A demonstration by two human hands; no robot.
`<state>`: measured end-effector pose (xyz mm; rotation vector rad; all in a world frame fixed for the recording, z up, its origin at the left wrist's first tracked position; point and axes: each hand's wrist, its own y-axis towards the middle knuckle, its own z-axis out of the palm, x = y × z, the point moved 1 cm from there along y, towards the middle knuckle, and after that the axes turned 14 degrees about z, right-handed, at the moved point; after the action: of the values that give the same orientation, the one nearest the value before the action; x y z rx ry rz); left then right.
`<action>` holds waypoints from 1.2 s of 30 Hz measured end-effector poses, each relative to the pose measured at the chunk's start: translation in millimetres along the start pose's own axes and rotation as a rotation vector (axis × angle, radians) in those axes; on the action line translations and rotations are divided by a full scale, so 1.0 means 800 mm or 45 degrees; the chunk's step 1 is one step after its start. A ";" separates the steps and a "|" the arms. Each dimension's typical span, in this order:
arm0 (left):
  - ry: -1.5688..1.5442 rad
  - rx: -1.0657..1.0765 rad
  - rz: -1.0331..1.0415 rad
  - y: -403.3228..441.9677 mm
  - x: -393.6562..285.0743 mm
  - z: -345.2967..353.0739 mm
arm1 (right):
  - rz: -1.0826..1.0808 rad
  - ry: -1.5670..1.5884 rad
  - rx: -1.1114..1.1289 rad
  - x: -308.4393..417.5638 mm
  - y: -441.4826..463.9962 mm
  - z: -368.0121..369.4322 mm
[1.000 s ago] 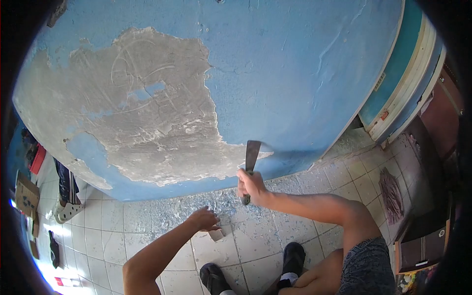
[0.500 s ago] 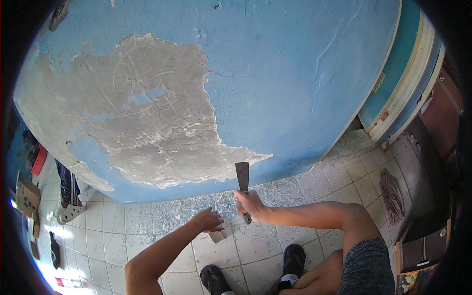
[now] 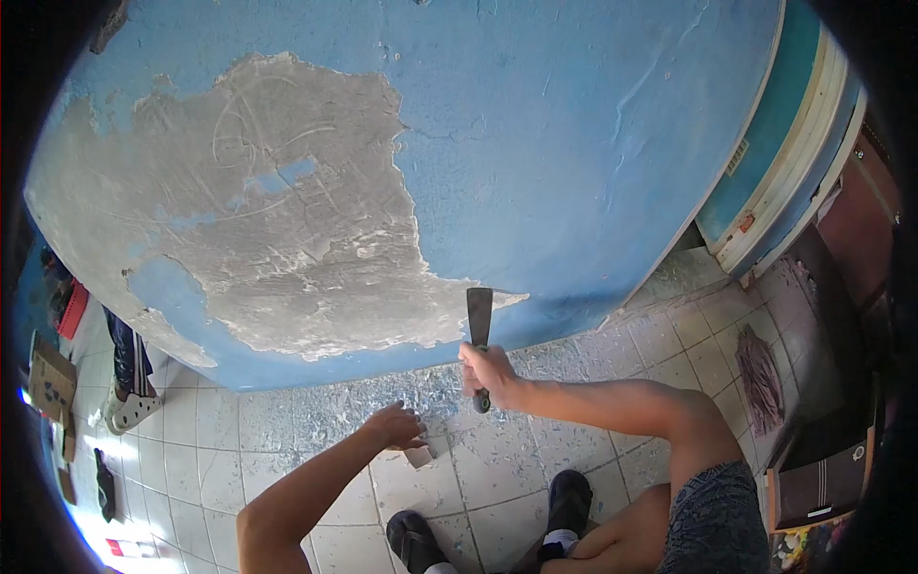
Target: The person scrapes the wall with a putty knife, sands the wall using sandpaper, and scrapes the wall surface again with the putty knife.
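My right hand (image 3: 486, 371) is closed around the handle of a putty knife (image 3: 480, 316). Its wide, dark blade points up in front of the lower edge of a bare grey patch; whether it touches the wall (image 3: 535, 191) I cannot tell. My left hand (image 3: 394, 426) is low over the floor, its fingers loosely spread. Right below those fingers is a small pale block-like piece (image 3: 417, 456); contact between them is unclear. Blue paint surrounds the grey patch (image 3: 316, 230), which has ragged, flaking edges.
Paint flakes (image 3: 354, 407) litter the tiled floor (image 3: 344, 488) along the wall's foot. A crumpled cloth (image 3: 758, 383) lies at right, near a doorway. Another person's leg and clog (image 3: 134, 411) show at left, with a cardboard box (image 3: 50, 378) farther left.
My right hand has raised the putty knife, so its blade now overlaps the grey patch's lower right tip. My left hand stays near the pale piece. The view has shifted slightly.
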<state>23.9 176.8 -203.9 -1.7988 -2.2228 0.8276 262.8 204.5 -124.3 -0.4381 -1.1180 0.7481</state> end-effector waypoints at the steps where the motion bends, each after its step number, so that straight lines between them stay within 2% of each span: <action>1: -0.016 0.046 -0.003 0.000 -0.001 -0.006 | -0.014 -0.014 -0.006 -0.002 -0.004 0.002; 2: -0.032 0.095 -0.002 -0.001 -0.003 -0.011 | -0.026 -0.022 -0.016 -0.007 -0.012 0.007; 3: -0.026 0.081 -0.008 0.001 -0.003 -0.013 | -0.095 -0.118 -0.205 -0.017 -0.023 0.018; 7: -0.033 0.082 -0.031 0.000 -0.005 -0.017 | 0.149 -0.094 -0.116 -0.038 -0.042 0.024; 10: -0.012 0.064 -0.019 0.003 -0.006 -0.011 | 0.027 -0.016 -0.024 0.012 -0.016 0.017; 11: 0.007 0.050 -0.020 0.002 -0.003 -0.009 | -0.051 -0.128 -0.018 0.005 -0.020 0.015; 14: -0.020 0.072 -0.040 0.003 -0.004 -0.014 | -0.041 -0.235 -0.251 -0.021 -0.039 0.029; 15: -0.014 0.090 -0.045 0.002 -0.004 -0.018 | 0.028 -0.240 -0.153 -0.032 -0.040 0.026; 20: -0.009 0.233 -0.043 0.001 -0.013 -0.042 | -0.040 -0.293 -0.215 -0.013 -0.035 0.022; 22: 0.015 -0.056 0.013 0.005 -0.004 -0.005 | -0.087 -0.278 -0.202 -0.004 -0.034 0.024; 23: 0.032 -0.210 0.032 0.006 0.002 0.005 | -0.010 -0.305 -0.185 -0.012 -0.036 0.023; 25: 0.039 -0.162 0.013 0.006 0.003 0.000 | 0.150 -0.349 -0.159 -0.042 -0.043 0.019; 28: 0.023 -0.059 0.001 0.009 0.005 -0.003 | -0.069 -0.416 -0.281 -0.006 -0.023 0.009; 29: 0.009 -0.017 -0.002 0.009 0.002 -0.001 | -0.044 -0.280 0.011 0.016 -0.010 -0.003; 32: -0.012 -0.090 0.005 0.003 -0.002 -0.007 | 0.019 -0.330 -0.231 -0.030 -0.024 0.000; 33: -0.026 -0.133 0.003 0.003 0.000 -0.006 | 0.037 -0.369 -0.155 -0.042 -0.034 0.001; 36: 0.000 -0.053 0.000 0.004 -0.001 -0.011 | 0.059 -0.455 -0.228 -0.035 -0.036 0.001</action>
<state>31.1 179.6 -198.1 -1.8166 -2.2564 0.7872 264.4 164.4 -123.4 -0.4940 -1.5220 0.7888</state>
